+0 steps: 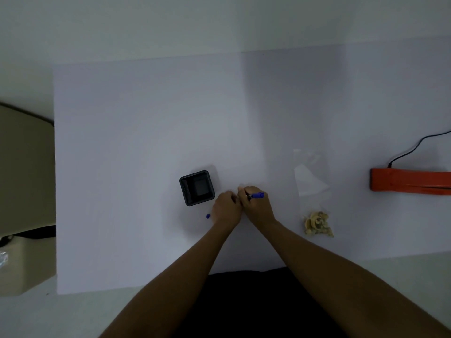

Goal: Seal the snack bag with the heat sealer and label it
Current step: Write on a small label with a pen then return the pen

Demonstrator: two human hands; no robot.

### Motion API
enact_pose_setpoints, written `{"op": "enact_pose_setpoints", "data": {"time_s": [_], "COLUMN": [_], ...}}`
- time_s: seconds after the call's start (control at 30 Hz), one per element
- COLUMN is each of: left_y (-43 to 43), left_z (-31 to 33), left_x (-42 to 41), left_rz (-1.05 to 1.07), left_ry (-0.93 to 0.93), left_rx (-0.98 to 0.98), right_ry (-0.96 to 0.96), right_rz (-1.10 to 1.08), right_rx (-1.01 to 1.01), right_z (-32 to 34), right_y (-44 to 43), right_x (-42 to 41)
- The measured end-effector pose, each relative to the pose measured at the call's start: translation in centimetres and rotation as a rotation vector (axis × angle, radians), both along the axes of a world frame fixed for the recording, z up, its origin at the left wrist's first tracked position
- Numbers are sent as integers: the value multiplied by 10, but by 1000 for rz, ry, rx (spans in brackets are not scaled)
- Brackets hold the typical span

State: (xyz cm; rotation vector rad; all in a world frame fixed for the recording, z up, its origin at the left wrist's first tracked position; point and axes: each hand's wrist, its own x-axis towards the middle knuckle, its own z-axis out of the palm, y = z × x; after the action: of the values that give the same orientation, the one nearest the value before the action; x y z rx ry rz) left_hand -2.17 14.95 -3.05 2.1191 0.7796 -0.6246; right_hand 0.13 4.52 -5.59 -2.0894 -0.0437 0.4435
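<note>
My right hand (256, 207) grips a blue pen (257, 195) with its tip pointing left over the white table (146, 118). My left hand (225, 209) rests right beside it, fingers curled down on the table at the pen tip; what lies under them is hidden. A blue pen cap (208, 216) lies just left of my left hand. The clear snack bag (311, 186) lies flat to the right, with beige snacks (317, 224) bunched at its near end. The orange heat sealer (410, 182) lies at the far right edge.
A black square container (197, 187) stands just left of my hands. A black cable (415, 147) runs from the sealer off the right edge. A beige piece of furniture (24, 191) stands beyond the table's left edge.
</note>
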Motion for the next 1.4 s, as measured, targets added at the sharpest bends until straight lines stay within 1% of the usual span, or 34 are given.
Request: {"op": "enact_pose_setpoints", "data": {"time_s": [0.47, 0.93, 1.4], "left_y": [0, -1, -2], "left_z": [2, 3, 4], "left_x": [0, 1, 1], "left_rz": [20, 41, 46], "left_ry": [-3, 0, -1], "left_rx": [-21, -19, -18], "right_ry": [-24, 28, 25], "right_rz": [-5, -26, -27], "right_rx": [-10, 9, -39], "right_z": [3, 4, 3], "right_y": [2, 1, 0], "right_x": [-1, -2, -4]}}
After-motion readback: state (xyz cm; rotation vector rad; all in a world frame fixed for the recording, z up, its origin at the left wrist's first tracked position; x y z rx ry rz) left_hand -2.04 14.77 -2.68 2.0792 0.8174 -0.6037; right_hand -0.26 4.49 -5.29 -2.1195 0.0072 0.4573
